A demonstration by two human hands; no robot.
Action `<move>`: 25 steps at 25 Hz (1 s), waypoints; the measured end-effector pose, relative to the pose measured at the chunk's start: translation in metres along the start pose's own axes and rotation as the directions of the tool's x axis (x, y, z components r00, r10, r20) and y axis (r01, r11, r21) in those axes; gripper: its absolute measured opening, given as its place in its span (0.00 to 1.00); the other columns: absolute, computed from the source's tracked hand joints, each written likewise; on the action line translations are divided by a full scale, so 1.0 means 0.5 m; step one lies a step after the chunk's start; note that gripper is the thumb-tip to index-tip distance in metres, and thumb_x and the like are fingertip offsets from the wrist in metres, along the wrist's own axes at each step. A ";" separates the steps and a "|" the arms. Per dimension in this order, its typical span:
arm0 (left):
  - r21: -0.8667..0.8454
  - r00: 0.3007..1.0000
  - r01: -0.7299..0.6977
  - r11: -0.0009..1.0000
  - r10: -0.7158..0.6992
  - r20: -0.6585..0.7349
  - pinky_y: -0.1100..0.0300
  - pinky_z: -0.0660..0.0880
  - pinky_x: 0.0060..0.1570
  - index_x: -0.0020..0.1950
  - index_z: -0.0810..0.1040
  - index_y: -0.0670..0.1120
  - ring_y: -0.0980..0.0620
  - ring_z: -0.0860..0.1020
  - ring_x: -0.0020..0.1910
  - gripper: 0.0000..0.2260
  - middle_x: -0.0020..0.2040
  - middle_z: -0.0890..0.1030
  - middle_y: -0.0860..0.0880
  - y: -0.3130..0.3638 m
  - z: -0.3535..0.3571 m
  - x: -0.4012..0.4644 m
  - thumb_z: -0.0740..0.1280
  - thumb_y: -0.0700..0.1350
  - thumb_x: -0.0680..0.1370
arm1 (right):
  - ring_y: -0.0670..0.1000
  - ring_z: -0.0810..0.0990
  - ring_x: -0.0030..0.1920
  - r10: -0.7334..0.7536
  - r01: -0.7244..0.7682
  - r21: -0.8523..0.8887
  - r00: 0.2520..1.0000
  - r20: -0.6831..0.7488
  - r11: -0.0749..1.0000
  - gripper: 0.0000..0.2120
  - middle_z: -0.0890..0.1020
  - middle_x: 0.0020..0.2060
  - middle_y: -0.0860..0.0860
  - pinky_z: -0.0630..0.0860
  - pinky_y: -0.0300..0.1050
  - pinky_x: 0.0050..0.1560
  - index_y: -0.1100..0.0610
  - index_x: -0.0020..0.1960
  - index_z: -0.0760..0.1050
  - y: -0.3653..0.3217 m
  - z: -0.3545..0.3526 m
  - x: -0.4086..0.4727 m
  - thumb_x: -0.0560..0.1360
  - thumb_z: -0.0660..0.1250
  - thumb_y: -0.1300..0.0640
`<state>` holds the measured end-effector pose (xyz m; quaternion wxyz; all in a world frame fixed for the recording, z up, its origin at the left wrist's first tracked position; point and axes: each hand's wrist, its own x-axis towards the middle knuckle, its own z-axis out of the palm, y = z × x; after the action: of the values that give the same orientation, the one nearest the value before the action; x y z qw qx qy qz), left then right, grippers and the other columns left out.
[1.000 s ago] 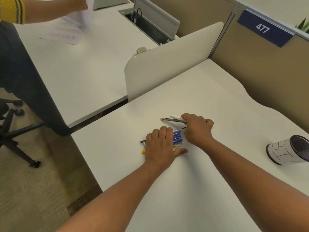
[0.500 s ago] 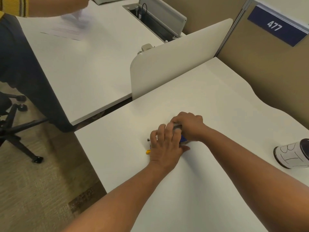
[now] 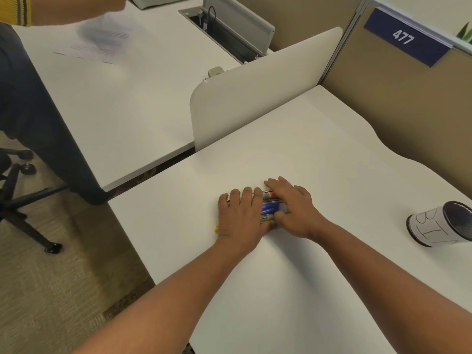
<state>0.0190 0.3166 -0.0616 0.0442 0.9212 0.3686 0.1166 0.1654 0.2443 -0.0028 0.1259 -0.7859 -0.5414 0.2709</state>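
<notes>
A bundle of pens and pencils (image 3: pixel 270 208) with blue caps and one red bit lies on the white desk (image 3: pixel 293 149); a yellow tip (image 3: pixel 216 228) sticks out at the left. My left hand (image 3: pixel 240 218) lies flat over the bundle's left half with straight fingers. My right hand (image 3: pixel 293 208) clasps the right half, fingers over the far side and thumb against the near side. Most of the bundle is hidden under both hands. A black mesh pen cup (image 3: pixel 439 226) wrapped in white lettered paper lies on its side at the right.
A white divider panel (image 3: pixel 255 90) stands at the desk's far left corner. Beyond it is a second desk with papers (image 3: pixel 102 44) and another person's arm (image 3: pixel 76 6). An office chair base (image 3: pixel 15 190) stands on the carpet. A tan partition (image 3: pixel 408 98) bounds the right.
My right hand drew the loose pencil and white pen into the pile, then both hands closed in on the bundle. The other person's papers moved.
</notes>
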 end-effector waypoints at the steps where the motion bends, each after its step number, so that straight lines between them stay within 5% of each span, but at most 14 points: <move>1: -0.006 1.000 -0.022 1.000 0.022 0.002 0.44 0.72 0.57 0.69 0.74 0.46 0.41 0.77 0.55 0.42 0.61 0.79 0.46 -0.006 0.000 0.000 0.49 0.75 0.71 | 0.46 0.49 0.81 0.008 -0.009 -0.014 1.000 -0.012 1.000 0.40 0.60 0.80 0.45 0.45 0.51 0.78 0.45 0.80 0.59 0.005 0.004 -0.003 0.67 0.59 0.53; 13: 0.025 0.992 -0.100 0.995 0.098 0.078 0.46 0.70 0.49 0.70 0.73 0.44 0.42 0.75 0.51 0.45 0.59 0.78 0.46 -0.027 -0.024 0.000 0.47 0.77 0.71 | 0.47 0.43 0.82 0.120 -0.118 0.033 0.992 -0.033 0.992 0.40 0.50 0.82 0.44 0.47 0.58 0.77 0.42 0.81 0.51 0.006 0.034 -0.034 0.69 0.56 0.46; 25: 0.049 0.978 -0.120 0.992 0.110 0.178 0.44 0.67 0.59 0.78 0.61 0.45 0.43 0.71 0.63 0.48 0.70 0.71 0.46 -0.031 -0.037 0.003 0.44 0.78 0.70 | 0.49 0.47 0.82 0.125 -0.122 0.046 0.989 -0.084 0.992 0.38 0.52 0.82 0.46 0.50 0.56 0.78 0.43 0.81 0.54 0.019 0.047 -0.053 0.71 0.56 0.46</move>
<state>0.0052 0.3286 -0.0461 0.0423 0.9486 0.3126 0.0267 0.1526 0.2143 -0.0191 0.1481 -0.8262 -0.4801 0.2547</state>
